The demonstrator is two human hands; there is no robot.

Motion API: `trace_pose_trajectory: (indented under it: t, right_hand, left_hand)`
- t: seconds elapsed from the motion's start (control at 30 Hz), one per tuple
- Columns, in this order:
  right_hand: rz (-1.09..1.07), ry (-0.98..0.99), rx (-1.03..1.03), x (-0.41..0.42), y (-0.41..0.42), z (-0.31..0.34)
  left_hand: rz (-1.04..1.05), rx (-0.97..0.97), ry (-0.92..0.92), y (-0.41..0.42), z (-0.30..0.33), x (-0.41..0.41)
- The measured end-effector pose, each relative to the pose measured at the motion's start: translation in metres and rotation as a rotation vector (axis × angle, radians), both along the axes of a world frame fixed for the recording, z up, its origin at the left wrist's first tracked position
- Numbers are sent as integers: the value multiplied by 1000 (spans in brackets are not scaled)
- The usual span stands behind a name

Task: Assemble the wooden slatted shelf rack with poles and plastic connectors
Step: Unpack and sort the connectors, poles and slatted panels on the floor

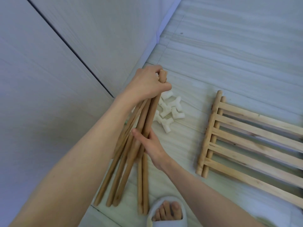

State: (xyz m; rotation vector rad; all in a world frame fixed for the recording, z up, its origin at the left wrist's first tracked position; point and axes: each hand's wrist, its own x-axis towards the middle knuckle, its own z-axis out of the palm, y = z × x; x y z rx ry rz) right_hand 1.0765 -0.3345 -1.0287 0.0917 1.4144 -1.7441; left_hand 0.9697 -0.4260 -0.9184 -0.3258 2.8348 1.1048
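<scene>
Several brown wooden poles [124, 171] stand as a fanned bundle with their lower ends on the floor. My left hand [146, 84] grips their upper ends. My right hand [150, 146] holds the bundle around its middle, thumb across the front. Behind the poles lies a heap of white plastic connectors [168, 112] on the floor. To the right, pale wooden slatted shelves [246, 145] lie flat in a stack, running off the right edge.
A grey wall or cabinet front [57, 71] with a dark seam rises on the left, close to the poles. My foot in a pale open-toed slipper [167, 213] is just below the pole ends. The floor is light tile.
</scene>
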Motion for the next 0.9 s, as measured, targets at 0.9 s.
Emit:
trace_pose_trajectory:
  t: [0.9]
  right_hand:
    - [-131, 20, 124, -35, 48, 14]
  left_hand:
    - [349, 835, -146, 26, -32, -21]
